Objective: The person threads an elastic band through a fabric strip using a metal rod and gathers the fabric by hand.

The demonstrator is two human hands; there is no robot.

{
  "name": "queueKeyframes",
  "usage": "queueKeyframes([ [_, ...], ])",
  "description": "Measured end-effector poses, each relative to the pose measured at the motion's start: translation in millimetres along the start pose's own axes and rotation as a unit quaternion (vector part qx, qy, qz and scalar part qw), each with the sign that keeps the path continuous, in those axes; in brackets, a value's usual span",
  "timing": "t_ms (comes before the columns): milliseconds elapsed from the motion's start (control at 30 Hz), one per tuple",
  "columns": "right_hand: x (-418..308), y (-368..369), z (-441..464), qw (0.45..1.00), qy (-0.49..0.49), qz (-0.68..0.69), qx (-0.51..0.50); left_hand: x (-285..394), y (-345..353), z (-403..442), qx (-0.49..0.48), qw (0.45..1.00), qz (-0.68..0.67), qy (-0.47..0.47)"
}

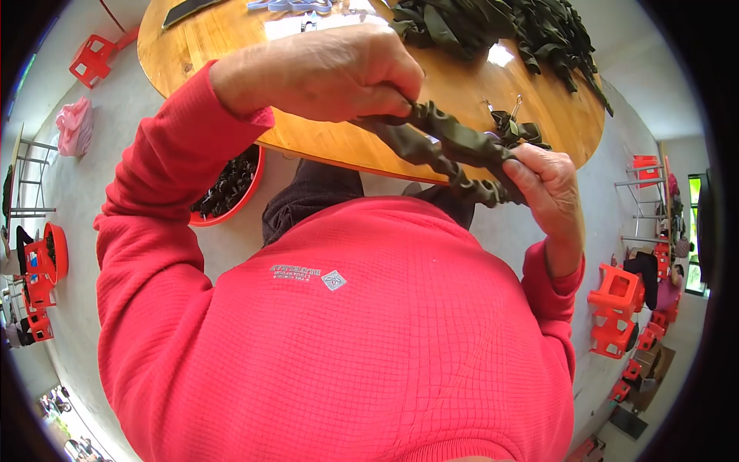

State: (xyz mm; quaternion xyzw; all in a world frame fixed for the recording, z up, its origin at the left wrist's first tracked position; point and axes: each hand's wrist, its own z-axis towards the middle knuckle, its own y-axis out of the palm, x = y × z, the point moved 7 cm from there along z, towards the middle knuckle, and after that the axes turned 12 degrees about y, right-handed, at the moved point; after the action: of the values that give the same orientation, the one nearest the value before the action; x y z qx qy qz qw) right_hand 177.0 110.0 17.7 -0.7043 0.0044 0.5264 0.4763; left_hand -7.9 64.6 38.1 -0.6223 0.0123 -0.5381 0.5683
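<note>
A loop of gathered dark green fabric (454,146) is stretched between my two hands over the front edge of the round wooden table (331,142). My left hand (339,73) is closed on the loop's upper left end. At its lower right end, my right hand (546,181) pinches the fabric between thumb and fingers. Just behind the loop, a small bunch of dark green fabric (527,135) with metal clips lies on the tabletop. Part of the loop's left end is hidden under my left hand.
Piles of dark green fabric (454,31) cover the table's back right, with light blue items (289,5) at the back. A red basin (258,173) of dark pieces stands below the table. Red stools (616,289) stand at both sides, and a person (671,289) is far right.
</note>
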Motion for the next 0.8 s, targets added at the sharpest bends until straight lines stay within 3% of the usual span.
queueKeyframes([
  [67,3,6,2,1.000,0.004,0.007,0.008,-4,-1,4,0.017,1.000,0.008,0.015],
  [100,8,10,3,1.000,0.006,0.010,0.005,-14,-2,0,0.068,0.994,-0.078,-0.043],
  [200,-1,16,3,0.999,0.018,0.043,-0.009,-24,10,0,0.035,0.981,-0.152,-0.112],
  [233,-5,14,3,0.999,0.019,0.048,-0.002,-22,14,4,0.022,0.992,-0.105,-0.070],
  [300,-2,11,4,0.998,0.039,0.041,0.002,-23,22,7,0.043,0.984,-0.155,-0.079],
  [467,-6,8,3,0.997,-0.040,0.058,0.027,-28,13,-6,0.111,0.941,-0.302,-0.102],
  [633,-5,5,-3,0.998,-0.045,0.031,0.007,-35,19,-16,0.107,0.967,-0.213,-0.085],
  [800,-1,21,3,0.998,-0.016,0.053,-0.015,-14,28,-4,0.041,0.999,0.000,0.029],
])
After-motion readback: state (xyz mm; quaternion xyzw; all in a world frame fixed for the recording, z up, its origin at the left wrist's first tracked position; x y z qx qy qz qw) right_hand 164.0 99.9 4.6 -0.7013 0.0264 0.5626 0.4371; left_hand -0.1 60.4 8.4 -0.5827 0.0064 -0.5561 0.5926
